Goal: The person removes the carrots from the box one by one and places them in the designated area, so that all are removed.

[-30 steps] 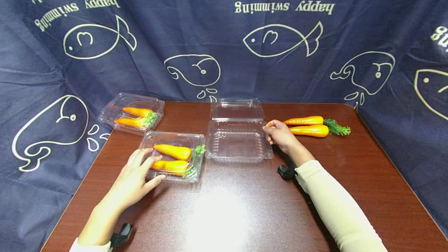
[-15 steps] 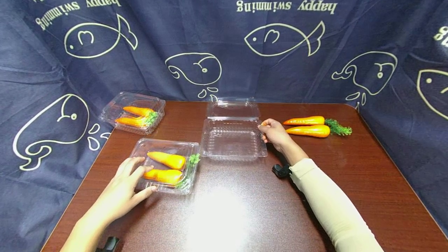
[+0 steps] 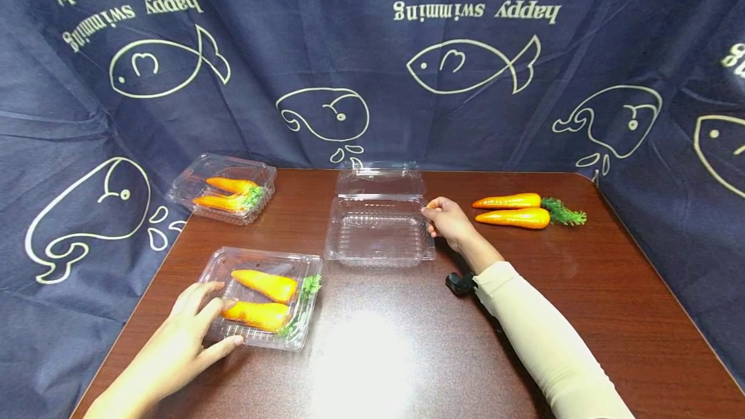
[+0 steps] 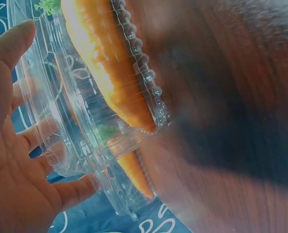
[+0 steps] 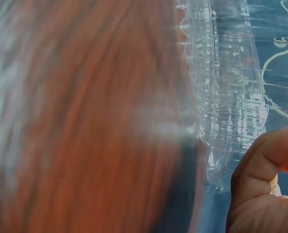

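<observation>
In the head view my left hand (image 3: 185, 335) holds the left front corner of a closed clear clamshell box (image 3: 244, 257), its fingers spread over the lid and the thumb at the front edge. Inside lie two orange carrots, one of them the rear carrot (image 3: 264, 284), with green tops to the right. The left wrist view shows my fingers through the clear plastic. Farther right, my right hand (image 3: 451, 222) pinches the right rim of an open clamshell container (image 3: 381, 238). Its lid (image 3: 381, 183) is folded back and nothing lies inside.
Another clamshell box (image 3: 259, 202) with carrots stands at the table's back left. Two loose carrots (image 3: 515, 217) with leafy tops lie right of my right hand. A dark printed cloth (image 3: 372, 50) hangs behind the brown table (image 3: 611, 315).
The closed box has slid toward me and to the left with my left hand. My right hand has shifted the open container leftward.
</observation>
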A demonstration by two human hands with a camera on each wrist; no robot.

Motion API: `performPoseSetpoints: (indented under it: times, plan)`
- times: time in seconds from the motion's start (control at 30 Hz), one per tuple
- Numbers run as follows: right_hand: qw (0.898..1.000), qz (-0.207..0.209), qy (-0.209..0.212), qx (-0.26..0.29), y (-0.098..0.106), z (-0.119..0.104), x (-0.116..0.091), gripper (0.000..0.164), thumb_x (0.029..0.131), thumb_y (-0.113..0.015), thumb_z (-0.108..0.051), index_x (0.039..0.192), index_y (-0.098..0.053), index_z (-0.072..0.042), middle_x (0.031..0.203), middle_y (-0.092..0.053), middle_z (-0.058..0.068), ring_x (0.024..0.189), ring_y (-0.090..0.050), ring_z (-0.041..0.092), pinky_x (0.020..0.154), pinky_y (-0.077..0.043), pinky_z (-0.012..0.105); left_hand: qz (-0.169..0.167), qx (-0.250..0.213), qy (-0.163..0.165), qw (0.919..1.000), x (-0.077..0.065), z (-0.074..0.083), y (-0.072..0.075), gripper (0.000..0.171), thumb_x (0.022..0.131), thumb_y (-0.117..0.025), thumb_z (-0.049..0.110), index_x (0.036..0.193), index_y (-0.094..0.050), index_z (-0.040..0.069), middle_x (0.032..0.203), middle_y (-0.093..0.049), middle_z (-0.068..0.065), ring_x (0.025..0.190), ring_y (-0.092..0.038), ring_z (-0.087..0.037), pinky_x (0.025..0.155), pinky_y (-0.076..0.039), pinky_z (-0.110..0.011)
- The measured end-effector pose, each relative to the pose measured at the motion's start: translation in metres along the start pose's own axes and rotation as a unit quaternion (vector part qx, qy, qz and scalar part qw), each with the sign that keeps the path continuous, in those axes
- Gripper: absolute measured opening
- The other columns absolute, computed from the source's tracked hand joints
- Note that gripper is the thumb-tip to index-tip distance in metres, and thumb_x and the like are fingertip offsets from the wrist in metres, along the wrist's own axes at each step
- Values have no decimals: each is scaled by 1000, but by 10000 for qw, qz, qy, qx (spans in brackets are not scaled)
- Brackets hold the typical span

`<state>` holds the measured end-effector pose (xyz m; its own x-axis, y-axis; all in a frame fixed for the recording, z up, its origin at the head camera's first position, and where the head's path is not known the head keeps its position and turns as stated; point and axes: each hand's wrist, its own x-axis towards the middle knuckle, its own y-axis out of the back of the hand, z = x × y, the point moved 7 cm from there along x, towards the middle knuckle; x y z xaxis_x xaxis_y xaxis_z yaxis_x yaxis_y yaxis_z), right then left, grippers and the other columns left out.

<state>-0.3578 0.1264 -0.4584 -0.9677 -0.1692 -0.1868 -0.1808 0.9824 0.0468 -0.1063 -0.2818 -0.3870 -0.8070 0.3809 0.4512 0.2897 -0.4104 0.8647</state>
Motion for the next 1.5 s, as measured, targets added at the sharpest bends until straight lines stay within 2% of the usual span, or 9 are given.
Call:
performPoseSetpoints:
  times: [0.07,0.17,0.37,0.63,0.83,1.23,1.5]
  plan:
    - [10000,18,-12,15,-3,0,0,13,100,-53,-4,93,-42,-4,74,-46,2,48,-45,7,42,-41,16,-7,13,9,10000,-2,1,0,45,70,-86,38,103,-65,17,128,-52,-14,123,-43,-41,108,-18,-20]
    - [10000,-3,-33,72,-8,1,3,13,100,-53,-4,93,-42,-5,73,-46,2,48,-45,7,42,-41,16,14,-8,22,10000,-4,2,0,43,73,-84,43,102,-65,16,128,-52,-15,123,-42,-41,107,-22,-26]
    - [9999,-96,-22,99,-22,3,6,13,99,-53,-4,93,-43,-5,72,-45,2,48,-46,7,42,-41,16,163,-10,-33,9999,-4,4,0,50,87,-64,63,101,-65,15,126,-52,-16,121,-43,-43,106,-25,-31]
    - [9996,-264,-26,93,-44,0,9,13,99,-54,-3,93,-43,-4,71,-45,1,48,-46,7,42,-42,17,282,36,-115,9995,-3,9,-1,57,90,-52,69,101,-66,15,123,-53,-17,118,-45,-44,95,-32,-48]
    - [9990,-441,24,93,-61,-3,10,13,99,-53,-2,92,-42,-3,67,-45,1,47,-45,7,41,-41,17,283,76,-179,9994,-2,14,-1,56,89,-54,69,100,-66,15,122,-54,-15,117,-47,-43,89,-36,-56]
    - [9975,-692,43,109,-97,-6,20,15,98,-53,-1,89,-43,-5,62,-45,2,46,-46,8,41,-41,19,211,200,-139,9995,-2,19,-2,52,87,-60,68,101,-66,18,121,-54,-14,116,-47,-41,79,-43,-61]
    - [9960,-886,-10,125,-121,-10,27,15,98,-53,-1,89,-42,-5,62,-45,2,46,-46,9,42,-42,19,79,310,-21,9995,-2,19,-1,46,77,-77,57,102,-66,19,122,-54,-13,118,-46,-40,77,-44,-61]
